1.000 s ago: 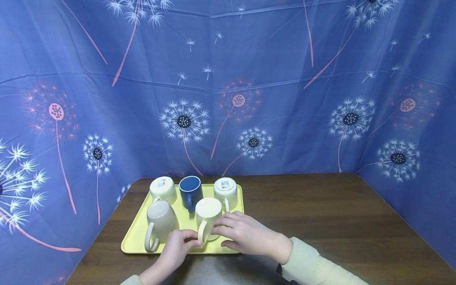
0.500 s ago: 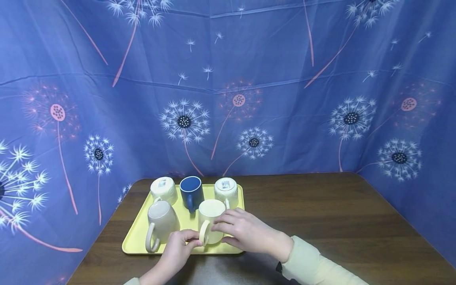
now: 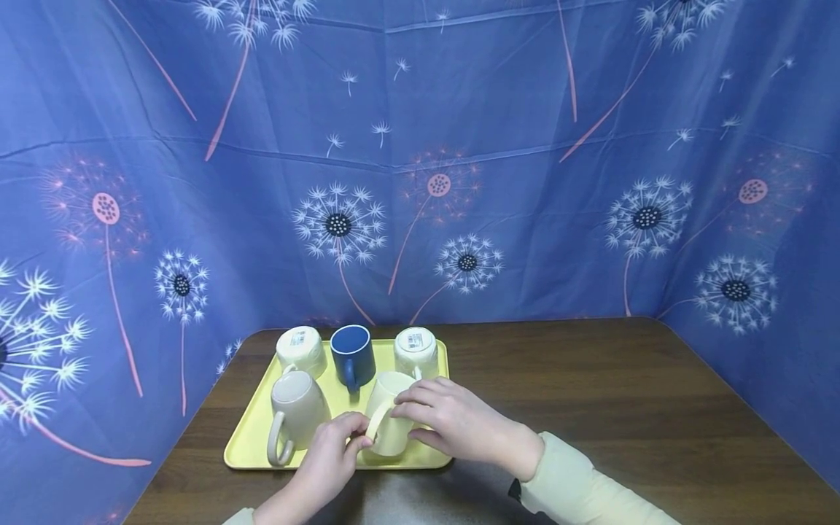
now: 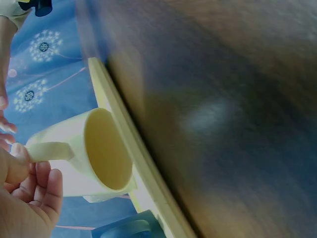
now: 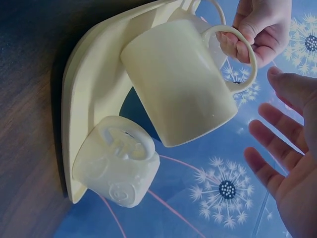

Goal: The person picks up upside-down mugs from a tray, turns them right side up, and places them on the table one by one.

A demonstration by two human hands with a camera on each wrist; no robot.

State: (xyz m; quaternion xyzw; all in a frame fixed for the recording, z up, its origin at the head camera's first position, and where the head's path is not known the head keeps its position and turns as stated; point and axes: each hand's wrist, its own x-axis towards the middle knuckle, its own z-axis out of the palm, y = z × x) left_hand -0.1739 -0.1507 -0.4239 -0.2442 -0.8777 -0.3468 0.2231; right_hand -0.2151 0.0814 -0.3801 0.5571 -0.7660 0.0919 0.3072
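Observation:
A pale yellow mug (image 3: 394,434) stands bottom up and tilted over the front right of the yellow tray (image 3: 252,430). My left hand (image 3: 332,450) pinches its handle between thumb and fingers. In the left wrist view the mug's hollow mouth (image 4: 106,151) faces the tray with a gap showing. On the mug's right, my right hand (image 3: 453,424) hovers with fingers spread and loosely bent; the right wrist view shows its fingertips (image 5: 255,158) apart from the mug. Left of the left hand sits an upside-down grey mug (image 3: 302,415), handle toward me.
Along the tray's back row are a white upside-down mug (image 3: 302,355), an upright dark blue mug (image 3: 354,357) and another white upside-down mug (image 3: 418,355). The brown wooden table (image 3: 577,394) extends to the right. A blue dandelion-print cloth (image 3: 538,219) hangs behind.
The pale yellow mug has shifted slightly right and toward me and has tipped, its handle now slanting. My left hand moved with the handle; the right hand rose a little.

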